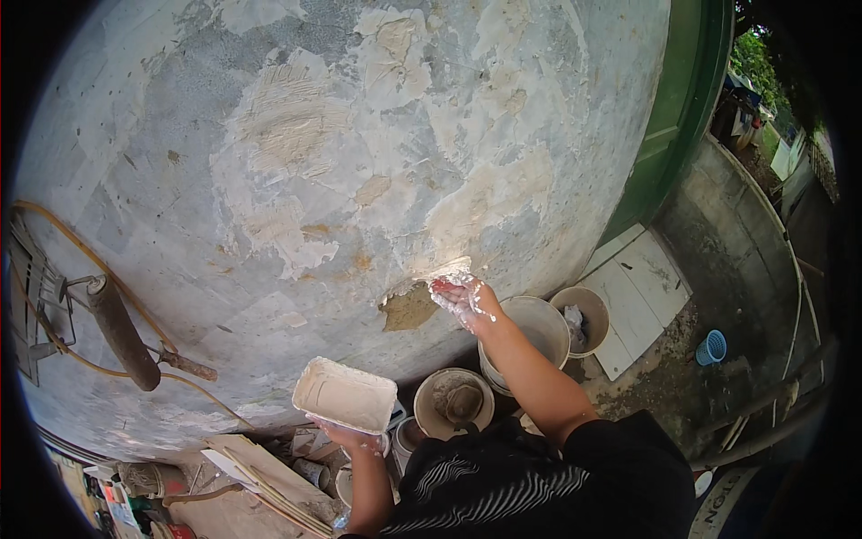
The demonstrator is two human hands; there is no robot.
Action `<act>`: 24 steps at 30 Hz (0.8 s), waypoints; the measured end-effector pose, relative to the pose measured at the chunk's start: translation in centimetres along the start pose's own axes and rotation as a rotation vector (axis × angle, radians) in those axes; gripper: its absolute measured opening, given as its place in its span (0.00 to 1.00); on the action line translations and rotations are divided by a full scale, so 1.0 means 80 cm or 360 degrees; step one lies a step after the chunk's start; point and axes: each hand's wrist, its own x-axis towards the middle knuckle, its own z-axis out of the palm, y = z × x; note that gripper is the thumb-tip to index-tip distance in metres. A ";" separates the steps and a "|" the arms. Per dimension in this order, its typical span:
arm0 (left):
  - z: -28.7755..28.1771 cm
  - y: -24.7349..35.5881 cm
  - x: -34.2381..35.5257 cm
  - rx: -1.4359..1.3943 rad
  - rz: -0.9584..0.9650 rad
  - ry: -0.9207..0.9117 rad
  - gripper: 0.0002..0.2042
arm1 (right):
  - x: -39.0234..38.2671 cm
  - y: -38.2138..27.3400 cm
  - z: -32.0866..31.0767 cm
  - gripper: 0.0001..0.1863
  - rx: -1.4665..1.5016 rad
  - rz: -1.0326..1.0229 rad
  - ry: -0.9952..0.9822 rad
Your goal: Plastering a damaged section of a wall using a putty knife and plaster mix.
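Note:
My right hand (469,300) is closed on a red putty scraper (445,286), smeared with white filler and held against the wall at a pale smear of filler (449,266). Just below and left of it is a bare sandy hole (404,309) in the plaster. My left hand (352,436) holds a rectangular tray (344,368) from underneath, with pale paste inside. The painted wall (341,207) has several cream patches above the hand. Both hands have white material on their skin.
Several buckets (588,305) stand along the wall's foot. Left are a paint roller (121,332) and hoses. Boards (260,481) lie at lower left. Right are a green door (651,144), white tiles (637,305), a blue cup (712,346) and pipes (808,422).

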 end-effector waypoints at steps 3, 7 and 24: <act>0.009 0.000 0.001 -0.0119 -0.0067 -0.0045 0.31 | -0.035 -0.005 0.009 0.14 -0.0056 -0.0073 -0.0027; 0.012 0.000 0.008 -0.0059 -0.0090 -0.0087 0.31 | -0.078 -0.011 0.023 0.15 -0.0064 -0.0267 -0.0120; 0.097 0.020 0.003 -0.0594 -0.0288 -0.0899 0.34 | -0.173 -0.046 0.117 0.14 -0.2291 -0.1409 -0.0907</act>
